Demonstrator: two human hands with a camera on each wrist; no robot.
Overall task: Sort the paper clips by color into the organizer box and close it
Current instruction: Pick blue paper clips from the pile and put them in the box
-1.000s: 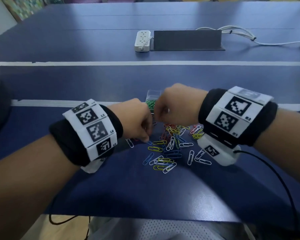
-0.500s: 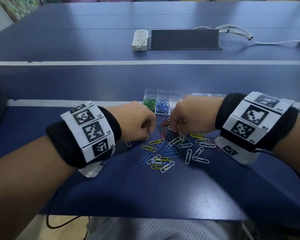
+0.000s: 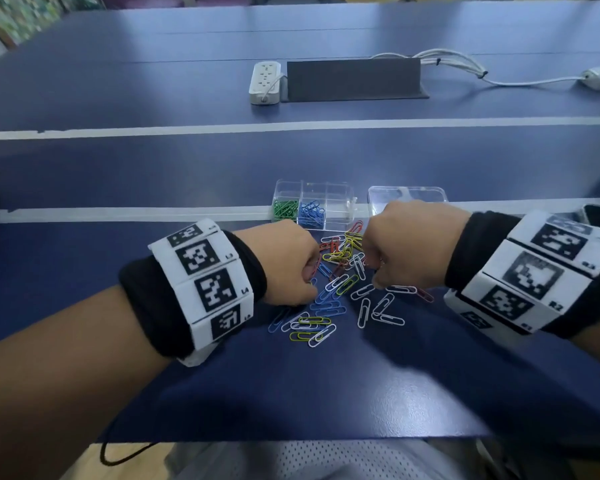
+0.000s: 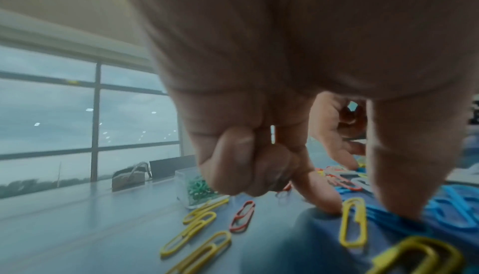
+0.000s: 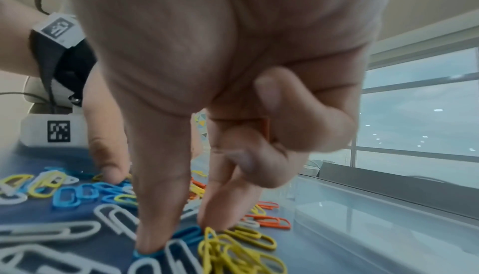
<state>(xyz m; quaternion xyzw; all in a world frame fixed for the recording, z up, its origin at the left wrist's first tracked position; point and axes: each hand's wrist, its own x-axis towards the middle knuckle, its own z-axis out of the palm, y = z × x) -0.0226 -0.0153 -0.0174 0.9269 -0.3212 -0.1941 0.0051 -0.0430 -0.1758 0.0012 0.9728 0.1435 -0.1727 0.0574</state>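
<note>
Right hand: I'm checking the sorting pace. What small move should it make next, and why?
Probably pinch and lift the blue clip under thumb and forefinger of the right hand, then carry it to the organizer box: both fingertips touch it, and sorted blue clips lie in one compartment there.

Head view looking down, wrist views close behind fingers — all share paper clips [image 3: 340, 289].

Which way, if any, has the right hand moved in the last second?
Yes. The right hand came back toward the person: it covered part of the organizer box before; now it is off the box, down among the loose paper clips.
</note>
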